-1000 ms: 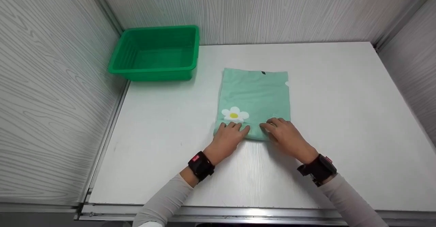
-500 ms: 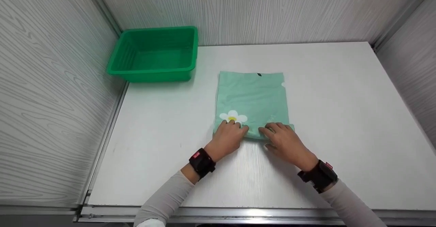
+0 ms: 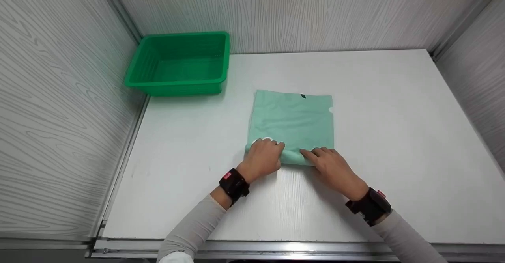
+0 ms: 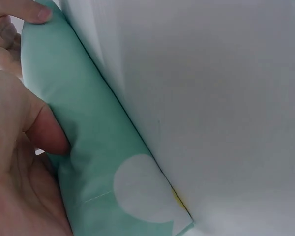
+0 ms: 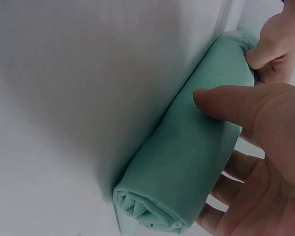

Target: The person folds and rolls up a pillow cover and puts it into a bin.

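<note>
A mint-green cloth [image 3: 294, 117] lies on the white table, its near edge rolled into a thick tube [image 5: 182, 157] with layered folds showing at the right end. Printed on it is a white flower [image 4: 145, 189], mostly covered by fingers in the head view. My left hand [image 3: 262, 156] grips the left part of the roll, thumb pressed into its near side. Toward the right end, my right hand [image 3: 333, 168] holds the roll with the thumb [image 5: 226, 104] across it and the fingers on the other side. The far part of the cloth lies flat, slightly wrinkled.
A green plastic basin [image 3: 177, 89] stands at the back left, close to the wood-grain side panel [image 3: 59, 117]. Another panel [image 3: 315, 14] rises behind the table [image 3: 394, 129]. A metal rail [image 3: 296, 247] runs along the front edge.
The near edge has been rolled further, so the flat part is shorter and the flower is nearly hidden. The cloth's far edge has come closer to me, while both hands stay near the same place.
</note>
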Demonstrator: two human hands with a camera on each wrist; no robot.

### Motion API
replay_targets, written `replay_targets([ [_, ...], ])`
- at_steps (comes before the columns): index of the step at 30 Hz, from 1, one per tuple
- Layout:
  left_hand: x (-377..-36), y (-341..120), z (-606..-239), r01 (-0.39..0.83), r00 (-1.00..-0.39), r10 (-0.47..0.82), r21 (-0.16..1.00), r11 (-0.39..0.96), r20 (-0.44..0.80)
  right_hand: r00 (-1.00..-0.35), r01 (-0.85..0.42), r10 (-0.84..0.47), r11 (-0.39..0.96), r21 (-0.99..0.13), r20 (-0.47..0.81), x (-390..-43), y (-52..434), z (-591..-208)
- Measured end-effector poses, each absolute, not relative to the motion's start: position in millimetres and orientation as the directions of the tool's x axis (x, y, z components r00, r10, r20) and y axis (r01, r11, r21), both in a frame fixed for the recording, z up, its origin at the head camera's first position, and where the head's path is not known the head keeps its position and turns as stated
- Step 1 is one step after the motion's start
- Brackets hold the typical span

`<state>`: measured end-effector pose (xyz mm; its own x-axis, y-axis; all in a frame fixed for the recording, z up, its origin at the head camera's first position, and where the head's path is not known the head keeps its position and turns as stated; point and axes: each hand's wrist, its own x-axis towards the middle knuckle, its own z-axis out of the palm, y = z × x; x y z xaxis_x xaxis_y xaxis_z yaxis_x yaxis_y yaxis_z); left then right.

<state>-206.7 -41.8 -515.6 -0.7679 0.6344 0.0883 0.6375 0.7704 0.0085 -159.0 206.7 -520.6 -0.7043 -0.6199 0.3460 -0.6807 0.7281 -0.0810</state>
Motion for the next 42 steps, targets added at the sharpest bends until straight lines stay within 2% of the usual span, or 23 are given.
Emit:
replay_targets([
  [9, -211, -42, -512, 0.613, -0.790, 0.612, 0.033, 0.789, 0.041, -0.726, -0.684, -0.629, 0.703, -0.194, 0.279, -166, 210, -516],
  [16, -203, -48, -516, 0.620, -0.769, 0.620, -0.050, 0.783, 0.156, -0.757, -0.654, -0.610, 0.708, -0.266, 0.236, -173, 214, -517],
  [30, -176, -57, -521, 0.615, -0.723, 0.654, -0.226, 0.756, 0.221, -0.800, -0.600, -0.559, 0.739, -0.306, 0.220, -178, 221, -520],
  [37, -165, -56, -525, 0.610, -0.723, 0.656, -0.245, 0.753, 0.218, -0.821, -0.571, -0.528, 0.759, -0.314, 0.218, -181, 225, -519],
  [42, -163, -52, -528, 0.599, -0.735, 0.652, -0.274, 0.752, 0.183, -0.831, -0.555, -0.505, 0.784, -0.279, 0.234, -185, 226, -520],
])
